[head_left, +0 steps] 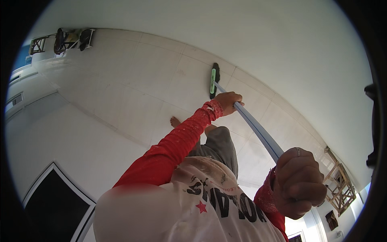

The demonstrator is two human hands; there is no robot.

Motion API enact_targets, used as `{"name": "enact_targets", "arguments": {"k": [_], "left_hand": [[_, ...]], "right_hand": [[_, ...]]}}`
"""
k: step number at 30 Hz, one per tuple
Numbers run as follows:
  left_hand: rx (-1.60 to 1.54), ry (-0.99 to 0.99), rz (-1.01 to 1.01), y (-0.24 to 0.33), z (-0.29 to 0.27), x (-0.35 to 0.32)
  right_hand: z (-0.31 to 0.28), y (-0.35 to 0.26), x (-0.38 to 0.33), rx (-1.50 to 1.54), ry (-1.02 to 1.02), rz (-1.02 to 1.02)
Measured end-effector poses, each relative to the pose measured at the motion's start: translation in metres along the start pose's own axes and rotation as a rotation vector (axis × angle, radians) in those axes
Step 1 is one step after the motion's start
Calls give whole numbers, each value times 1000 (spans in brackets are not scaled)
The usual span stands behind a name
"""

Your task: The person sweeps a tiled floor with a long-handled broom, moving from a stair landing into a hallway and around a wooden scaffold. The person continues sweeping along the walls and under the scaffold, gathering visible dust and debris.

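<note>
A broom slants across the pale tiled floor, its long light-blue handle (pixel 262 131) running from near my chest to a green and black broom head (pixel 213 80). The dark bristles rest on the floor close to the wall's foot. Lower down the handle, my left hand (pixel 229 103) is closed around it, its red sleeve stretching up from below. My right hand (pixel 300 183) makes a fist about the upper part of the handle, near the camera; the handle's top end is hidden by this hand.
A white wall (pixel 282 48) borders the tiled floor (pixel 133 76) ahead and to the right. Wooden furniture (pixel 70 39) stands at the far left, and a wooden frame (pixel 339 183) at the right. A dark opening with a white frame (pixel 56 201) lies at lower left.
</note>
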State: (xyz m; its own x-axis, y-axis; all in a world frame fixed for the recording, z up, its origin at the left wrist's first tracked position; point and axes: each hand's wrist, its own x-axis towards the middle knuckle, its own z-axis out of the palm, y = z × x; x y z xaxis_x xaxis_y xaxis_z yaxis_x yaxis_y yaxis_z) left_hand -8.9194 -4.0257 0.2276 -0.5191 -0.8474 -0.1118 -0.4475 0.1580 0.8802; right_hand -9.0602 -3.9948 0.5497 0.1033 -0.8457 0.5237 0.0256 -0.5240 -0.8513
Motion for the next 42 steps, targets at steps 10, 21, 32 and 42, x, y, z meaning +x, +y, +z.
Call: {"name": "enact_targets", "arguments": {"k": [10,21,32,42], "left_hand": [[512,-134,-612,-199,-212,-183],[-247,-243,141,5,-152,-9],[80,173,3,-200,-358,-105],[276,680,-356,-153,-346,-115]], "right_hand": [[148,166,-53,432,121,731],[153,-26,133,20,85,200],[379,68,149,178,-188,33],[254,127,112,294,-70,175]]}}
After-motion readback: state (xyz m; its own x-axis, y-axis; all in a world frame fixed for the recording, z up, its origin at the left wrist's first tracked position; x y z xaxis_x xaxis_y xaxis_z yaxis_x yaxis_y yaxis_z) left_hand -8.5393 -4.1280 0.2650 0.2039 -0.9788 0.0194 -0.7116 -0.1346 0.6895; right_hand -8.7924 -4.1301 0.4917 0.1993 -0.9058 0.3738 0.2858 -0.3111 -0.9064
